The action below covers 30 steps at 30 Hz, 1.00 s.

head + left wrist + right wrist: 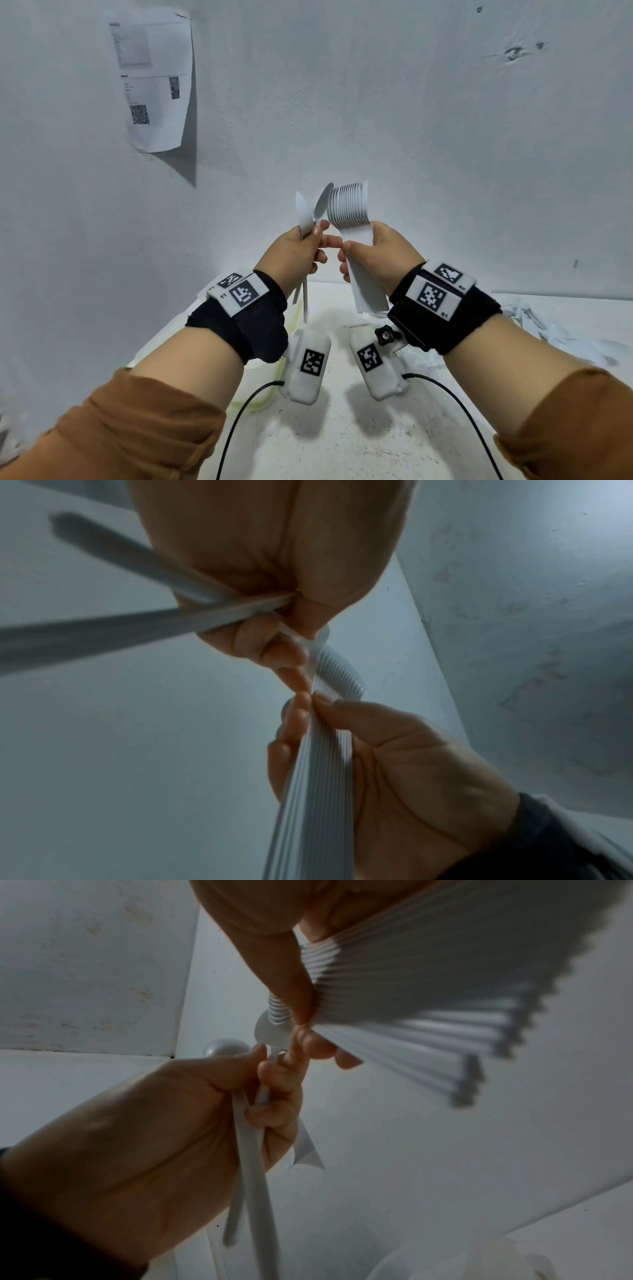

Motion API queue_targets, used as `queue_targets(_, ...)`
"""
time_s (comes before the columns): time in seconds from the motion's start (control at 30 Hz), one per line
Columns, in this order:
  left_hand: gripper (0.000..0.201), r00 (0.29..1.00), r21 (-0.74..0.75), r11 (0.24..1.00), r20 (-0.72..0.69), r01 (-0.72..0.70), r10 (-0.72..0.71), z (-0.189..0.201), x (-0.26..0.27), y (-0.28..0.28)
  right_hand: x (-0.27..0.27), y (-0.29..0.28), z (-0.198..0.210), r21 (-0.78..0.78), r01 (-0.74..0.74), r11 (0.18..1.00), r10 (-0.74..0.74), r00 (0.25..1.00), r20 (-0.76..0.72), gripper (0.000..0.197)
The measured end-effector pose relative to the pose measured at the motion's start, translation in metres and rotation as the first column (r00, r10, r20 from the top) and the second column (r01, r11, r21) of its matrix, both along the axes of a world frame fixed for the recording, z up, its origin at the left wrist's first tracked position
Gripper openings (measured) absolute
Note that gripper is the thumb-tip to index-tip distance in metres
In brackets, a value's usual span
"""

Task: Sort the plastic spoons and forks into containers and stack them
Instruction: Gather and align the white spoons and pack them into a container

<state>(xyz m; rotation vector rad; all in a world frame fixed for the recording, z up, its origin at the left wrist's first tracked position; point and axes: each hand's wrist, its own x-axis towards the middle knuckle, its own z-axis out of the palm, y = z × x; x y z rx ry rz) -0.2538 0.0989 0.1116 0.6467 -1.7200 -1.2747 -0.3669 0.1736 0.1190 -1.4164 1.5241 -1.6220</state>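
Container: a clear tub with a pale green rim (274, 394) sits on the white table (325, 445) under your left forearm; your arm and wrist unit hide most of it, so you cannot tell what is in it.
Loose cutlery: a blurred heap of white plastic pieces (548, 329) lies on the table to your right, outside any container.
Right hand: your right hand (380, 257) is closed round a thick nested stack of spoons (349, 212), thumb on one side of the handles and fingers on the other.
Stack axis: the stack stands nearly upright, bowls up toward the wall, handle ends down toward the table; in the right wrist view the handles fan apart at their free ends.
Left hand: your left hand (294, 253) grips a few loose spoons (308, 212) by the handles, fingers curled round them.
Loose spoon axis: their bowls point up and spread slightly apart; the handles cross and stick out below your fist.
Position: both bundles are held in the air above the table, in front of the wall, just beside each other, and your fingertips meet between them.
Wall: a printed sheet with a QR code (154, 78) hangs up to the left.
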Motion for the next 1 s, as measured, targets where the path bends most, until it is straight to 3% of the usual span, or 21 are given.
queue_targets(0.13,0.020,0.999,0.003,0.999,-0.011,-0.044,0.044,0.000,0.000,-0.004,-0.007,-0.005,-0.003,0.008,0.062,0.998,-0.062,0.998,-0.007,0.008)
queue_targets(0.23,0.027,0.998,-0.018,0.998,0.021,-0.066,0.067,-0.001,-0.001,-0.005,-0.008,-0.004,-0.001,-0.006,0.040,0.999,-0.040,0.999,0.011,0.007)
queue_targets(0.43,0.020,0.996,-0.055,0.997,0.075,-0.046,0.050,-0.002,-0.007,-0.001,-0.004,-0.003,0.003,-0.032,0.010,0.999,-0.010,1.000,-0.017,0.009)
queue_targets(0.6,0.020,0.989,-0.133,0.989,0.125,-0.056,0.073,0.001,-0.009,-0.001,-0.004,-0.009,0.004,-0.001,0.066,0.998,-0.066,0.994,-0.082,0.018)
queue_targets(0.73,0.010,0.991,-0.169,0.985,0.126,-0.013,0.035,0.007,-0.011,-0.002,-0.007,-0.011,0.007,0.009,0.077,0.997,-0.075,0.987,-0.140,0.017)
queue_targets(0.87,0.014,0.988,-0.166,0.986,0.151,0.007,0.019,0.011,-0.012,-0.001,-0.013,-0.011,0.013,0.006,0.107,0.994,-0.101,0.956,-0.274,0.008)
queue_targets(1.0,0.019,0.985,-0.176,0.984,0.174,0.017,0.014,0.017,-0.014,-0.003,-0.019,-0.008,0.017,0.050,-0.011,0.999,0.019,0.988,-0.154,0.014)
